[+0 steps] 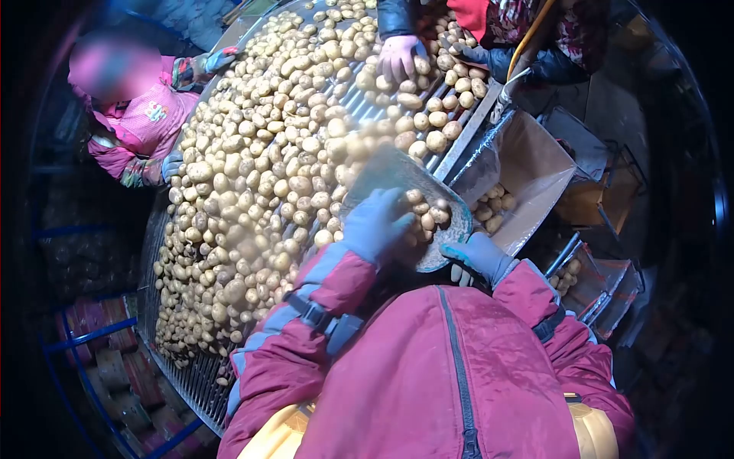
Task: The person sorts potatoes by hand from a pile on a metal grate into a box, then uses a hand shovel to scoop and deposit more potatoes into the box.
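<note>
A worn teal basin (457, 233) is tilted in front of my body, with several small potatoes (430, 216) inside it. My right hand (483, 256), in a blue-grey glove, is closed on the basin's right rim. My left hand (375, 222), gloved alike, lies over the basin's left side close to those potatoes, its thumb apart from the fingers. Past the basin, a large heap of potatoes (252, 176) covers the slatted metal sorting table (200, 394).
A co-worker in pink (153, 115) stands at the table's left side. Another person's gloved hand (401, 57) touches potatoes at the far end. Right of the table's metal edge (475, 126) stands an open cardboard box (535, 172), lined with plastic and partly filled with potatoes.
</note>
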A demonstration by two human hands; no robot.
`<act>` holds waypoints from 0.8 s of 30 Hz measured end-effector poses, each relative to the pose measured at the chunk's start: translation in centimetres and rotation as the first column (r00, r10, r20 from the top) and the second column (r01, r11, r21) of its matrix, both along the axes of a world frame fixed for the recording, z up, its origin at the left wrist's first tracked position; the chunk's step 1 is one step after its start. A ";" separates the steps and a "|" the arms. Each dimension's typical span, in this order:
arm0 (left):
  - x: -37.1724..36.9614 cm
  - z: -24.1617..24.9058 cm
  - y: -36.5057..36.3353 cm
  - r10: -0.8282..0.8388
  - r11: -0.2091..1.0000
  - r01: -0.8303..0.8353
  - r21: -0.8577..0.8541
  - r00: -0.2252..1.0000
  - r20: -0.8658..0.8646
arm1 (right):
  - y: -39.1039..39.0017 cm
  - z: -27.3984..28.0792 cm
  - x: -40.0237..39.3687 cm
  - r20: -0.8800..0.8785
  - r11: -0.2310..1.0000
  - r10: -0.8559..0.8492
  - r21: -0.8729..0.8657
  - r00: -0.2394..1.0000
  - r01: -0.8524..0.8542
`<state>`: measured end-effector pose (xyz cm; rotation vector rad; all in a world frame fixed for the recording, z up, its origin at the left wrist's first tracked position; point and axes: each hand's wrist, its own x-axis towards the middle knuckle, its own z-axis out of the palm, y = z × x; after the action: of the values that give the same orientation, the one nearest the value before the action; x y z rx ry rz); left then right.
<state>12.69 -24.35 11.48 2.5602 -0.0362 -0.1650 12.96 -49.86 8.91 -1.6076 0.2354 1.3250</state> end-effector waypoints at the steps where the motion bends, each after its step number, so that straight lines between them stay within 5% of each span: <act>1: 0.1 -0.7 -0.8 0.001 1.000 -0.001 0.022 1.000 -0.002 | 0.0 0.1 0.0 -0.001 1.000 0.005 -0.002 1.000 -0.005; 5: 0.9 -2.0 -2.1 0.109 0.963 -0.129 -0.238 0.989 -0.097 | -0.3 -1.2 -0.8 0.016 0.991 -0.108 0.078 0.994 0.106; 8: 1.3 -2.8 -1.5 0.124 0.683 -0.388 -0.619 0.897 -0.424 | 0.1 -0.9 -1.0 0.028 0.989 -0.126 0.076 0.992 0.123; 11: 1.6 -3.5 -1.1 0.059 0.888 -0.124 -0.443 0.986 -0.156 | -0.1 -0.4 -0.4 -0.047 0.994 -0.096 0.050 0.994 0.099; 14: 1.8 -0.4 -3.0 0.060 0.982 -0.090 -0.164 0.981 -0.184 | 0.3 -0.1 -0.2 -0.016 0.997 -0.067 0.029 0.998 0.067; 17: 2.0 -0.9 -3.8 0.079 0.967 -0.135 -0.215 0.964 -0.253 | 0.4 1.1 0.3 -0.024 0.999 -0.039 0.011 0.999 0.039; 20: 2.2 -3.5 -2.9 0.132 0.842 -0.244 -0.481 0.958 -0.255 | 0.1 0.7 0.0 -0.008 0.998 -0.051 0.037 0.999 0.052; 24: 4.3 -1.5 2.3 0.238 0.743 -0.298 -0.599 0.954 -0.180 | -0.2 0.5 -0.4 -0.078 0.987 -0.127 0.088 0.989 0.134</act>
<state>17.03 -22.01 10.00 1.8586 0.2741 -0.1307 12.59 -50.05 9.41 -1.4433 0.3138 1.2759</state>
